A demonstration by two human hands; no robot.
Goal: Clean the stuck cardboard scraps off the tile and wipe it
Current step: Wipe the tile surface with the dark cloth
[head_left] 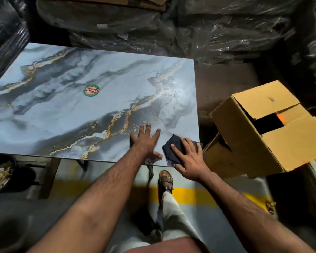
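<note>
A person's left hand (146, 141) lies flat, fingers spread, on the marbled tile (80, 106); the right hand (188, 157) presses a dark cloth (173, 147) at its near corner. Few scraps visible; wiping apparently remains.

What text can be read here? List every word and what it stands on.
"Patelsa": on the round red and green sticker stuck on the marbled tile.
A small dark mark on the top flap of the cardboard box: too blurred to read.
No other text shows.
</note>
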